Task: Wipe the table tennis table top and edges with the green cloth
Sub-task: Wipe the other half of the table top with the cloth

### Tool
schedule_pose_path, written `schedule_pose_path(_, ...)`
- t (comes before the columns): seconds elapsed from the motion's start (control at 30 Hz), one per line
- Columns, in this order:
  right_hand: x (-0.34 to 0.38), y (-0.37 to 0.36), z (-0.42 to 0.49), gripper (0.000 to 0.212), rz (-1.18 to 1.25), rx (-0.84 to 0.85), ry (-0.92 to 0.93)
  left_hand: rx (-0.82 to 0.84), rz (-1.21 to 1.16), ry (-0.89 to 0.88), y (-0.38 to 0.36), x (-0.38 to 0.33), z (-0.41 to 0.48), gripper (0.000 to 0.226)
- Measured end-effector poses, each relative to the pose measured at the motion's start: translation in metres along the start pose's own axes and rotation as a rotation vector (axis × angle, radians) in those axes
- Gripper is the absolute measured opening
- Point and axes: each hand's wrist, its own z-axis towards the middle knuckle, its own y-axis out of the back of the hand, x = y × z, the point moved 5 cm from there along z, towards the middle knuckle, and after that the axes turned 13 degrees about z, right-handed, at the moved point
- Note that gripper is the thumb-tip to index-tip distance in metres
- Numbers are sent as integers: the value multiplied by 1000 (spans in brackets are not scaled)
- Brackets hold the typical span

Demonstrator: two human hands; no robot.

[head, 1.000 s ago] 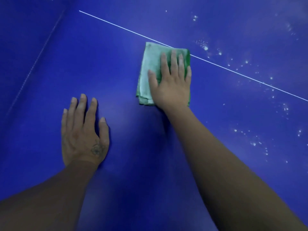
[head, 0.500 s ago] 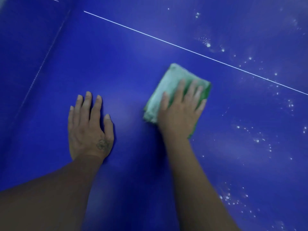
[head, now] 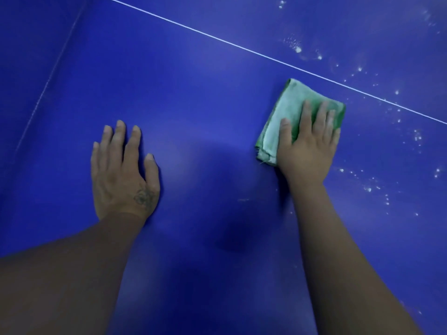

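Blue table tennis table top (head: 205,93) fills the view; we look down on it from above. Two bare forearms come up from the bottom edge, the left forearm (head: 72,274) angled in from the lower left corner, the right forearm (head: 343,250) rising steeply from the lower right. Both are extended, wrists fairly straight. A soft dark shadow (head: 232,240) lies on the surface between them. Left hand (head: 123,175) lies palm down on the bare table, well apart from the cloth; its four fingers are straight and only slightly parted, pointing away from the body, the thumb angled out to the right. It holds nothing. Right hand (head: 307,146) is also palm down, laid flat on the green cloth (head: 290,100) and pressing it to the surface; we note fingers extended and lightly spread across the cloth's near and right part, thumb stretched out along its pale left portion, no curl or pinch visible. The cloth is folded into a rough rectangle, tilted, with layered edges showing at its lower left corner. It sits right of centre, just below the thin white line (head: 242,47) that runs diagonally from upper left to the right edge, its far corner close to the line but not touching. A fainter line (head: 43,93) slants down the far left. White specks (head: 367,187) scatter over the table to the right of the cloth and beyond the white line. Small dark tattoo (head: 144,197) on the back of the left hand near the thumb base.
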Motion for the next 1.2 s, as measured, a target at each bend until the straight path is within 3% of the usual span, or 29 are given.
schedule_pose_path(0.13, 38, -15, -49, 70, -37, -28, -22, 6, 6, -3, 0, 0, 0, 60)
schedule_pose_path(0.33, 76, -36, -172, 68, 47, 118, 454, -10, -2, -5, -4, 2, 1, 59)
schedule_pose_path(0.47, 34, -22, -158, 70, 36, 188, 615, 13, 11, -6, -4, 2, 1, 60)
schedule_pose_path(0.57, -5, -2, -99, 68, 3, 84, 465, 26, 16, -10, -3, 1, 0, 60)
schedule_pose_path(0.7, -31, 13, -35, 73, -11, 18, 123, 31, 24, -6, -1, 0, 0, 60)
schedule_pose_path(0.83, -8, 5, -59, 73, -31, -38, 6, 10, 24, -14, 0, -1, -1, 58)
schedule_pose_path(0.93, 18, -7, -126, 70, -36, -26, 148, 9, 26, -13, 1, 0, -1, 58)
schedule_pose_path(1.07, 26, -18, -236, 70, 15, 169, 482, 21, 35, -13, 1, 0, -3, 60)
schedule_pose_path(1.2, -10, -1, -252, 69, 17, 308, 685, 25, 51, -29, -1, 2, -4, 62)
